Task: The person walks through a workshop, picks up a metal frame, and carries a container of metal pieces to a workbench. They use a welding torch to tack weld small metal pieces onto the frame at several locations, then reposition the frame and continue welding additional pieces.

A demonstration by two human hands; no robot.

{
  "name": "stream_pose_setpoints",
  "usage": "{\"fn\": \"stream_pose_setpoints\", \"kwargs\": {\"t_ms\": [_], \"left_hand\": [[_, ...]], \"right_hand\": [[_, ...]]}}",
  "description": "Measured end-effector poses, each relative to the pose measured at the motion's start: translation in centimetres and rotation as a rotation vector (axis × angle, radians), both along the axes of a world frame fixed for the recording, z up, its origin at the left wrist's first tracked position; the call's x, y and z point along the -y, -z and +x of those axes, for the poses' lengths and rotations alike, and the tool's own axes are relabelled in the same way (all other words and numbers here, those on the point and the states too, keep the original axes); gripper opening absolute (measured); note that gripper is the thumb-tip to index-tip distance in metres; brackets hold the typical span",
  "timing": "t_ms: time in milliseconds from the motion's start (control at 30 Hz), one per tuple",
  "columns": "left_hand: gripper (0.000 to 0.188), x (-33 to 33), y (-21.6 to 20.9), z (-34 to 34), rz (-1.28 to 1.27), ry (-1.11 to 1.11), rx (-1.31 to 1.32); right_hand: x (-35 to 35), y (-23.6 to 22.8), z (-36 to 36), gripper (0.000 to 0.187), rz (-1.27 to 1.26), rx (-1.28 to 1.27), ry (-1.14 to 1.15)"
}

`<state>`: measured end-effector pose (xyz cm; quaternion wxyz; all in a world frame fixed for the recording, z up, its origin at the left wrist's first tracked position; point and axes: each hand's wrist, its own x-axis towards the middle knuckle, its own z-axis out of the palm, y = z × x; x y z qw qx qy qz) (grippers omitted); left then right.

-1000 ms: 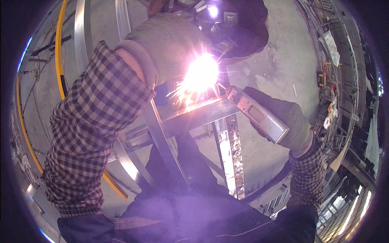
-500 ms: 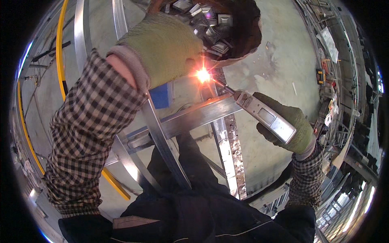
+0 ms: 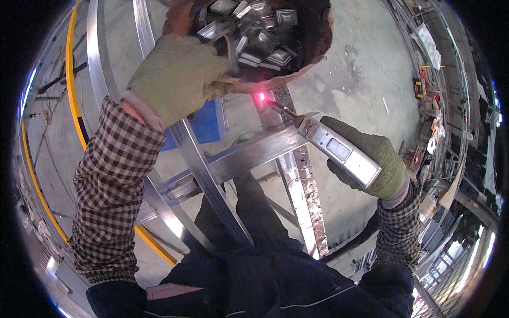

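Note:
My left hand, in a green work glove, reaches over the near rim of a rusty round bucket. Square silver metal caps fill the bucket in a loose heap. The fingertips are by the caps, blurred and partly hidden, so their grip is unclear. My right hand, gloved alike, is closed round a silver handheld welding gun. Its nozzle points left toward a small red glowing spot on a metal bar, just below the bucket.
A frame of shiny square metal tubes crosses in front of me. A blue object lies below it on the left. Yellow bars run along the left side. Racks and scrap line the right.
The bright welding flare has shrunk to a red glow. My left hand has moved left, away from that spot, to the bucket's caps. The welding gun has shifted slightly left and down.

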<state>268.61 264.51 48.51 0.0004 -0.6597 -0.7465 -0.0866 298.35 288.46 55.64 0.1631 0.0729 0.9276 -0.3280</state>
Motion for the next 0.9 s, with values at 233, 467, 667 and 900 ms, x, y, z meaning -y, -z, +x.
{"fn": "stream_pose_setpoints", "kwargs": {"t_ms": [233,467,667,900], "left_hand": [[0.027,-1.3,-0.3,0.4,-0.064,-0.031,-0.015],[0.029,-1.8,-1.2,0.9,-0.039,-0.011,-0.061],[0.028,-2.0,-1.3,0.9,-0.101,-0.014,-0.075],[0.026,-2.0,-1.4,0.8,-0.070,0.004,-0.072]], "right_hand": [[0.4,0.1,-0.2,0.079,-0.011,0.053,0.052],[0.3,0.1,-0.5,0.077,0.126,-0.018,-0.046],[1.1,0.1,-0.8,0.075,-0.035,0.041,0.072],[1.1,0.1,-0.7,0.075,-0.060,0.122,0.146]]}}
